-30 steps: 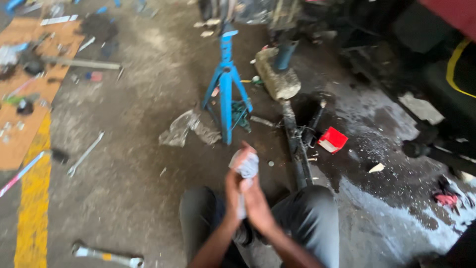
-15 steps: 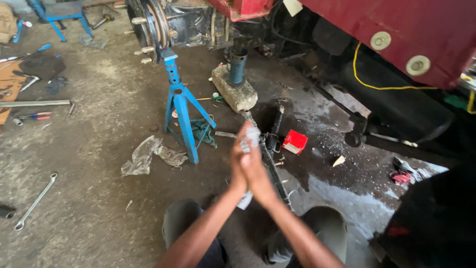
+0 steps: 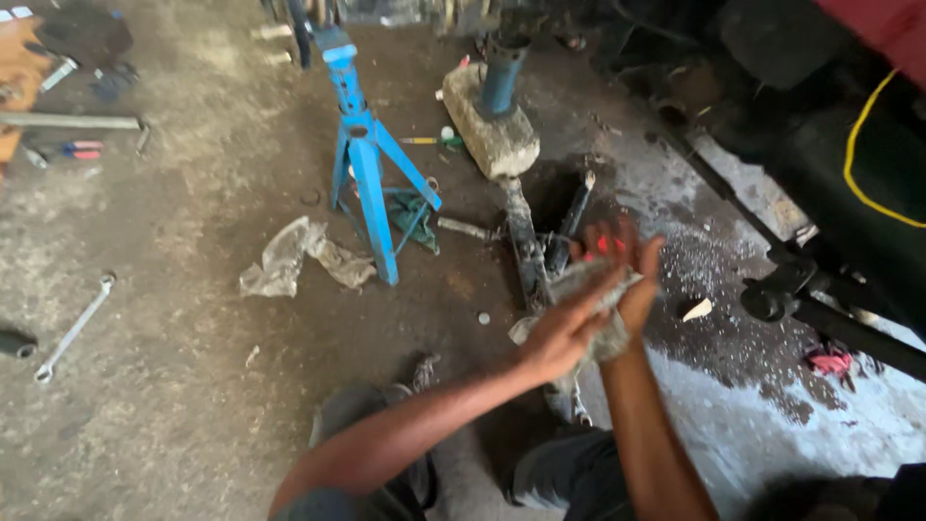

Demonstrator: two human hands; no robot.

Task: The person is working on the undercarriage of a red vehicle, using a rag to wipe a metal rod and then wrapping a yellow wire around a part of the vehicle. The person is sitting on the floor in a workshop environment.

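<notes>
Small red package (image 3: 605, 243) on the dark, stained floor right of centre, just right of the black metal parts. It is mostly hidden behind the right hand (image 3: 632, 275), whose fingers are stretched out, and behind the grey rag (image 3: 588, 289) that the left hand (image 3: 564, 336) presses on. Only blurred red patches show, so its shape can't be told.

Crumpled clear plastic bag (image 3: 289, 259) lies flat on the floor left of centre, just left of the blue stand (image 3: 367, 164). It is greyish-white, see-through and wrinkled.

Brown cardboard sheet (image 3: 17, 72) at the top left edge, flat on the floor and cut off by the frame.
</notes>
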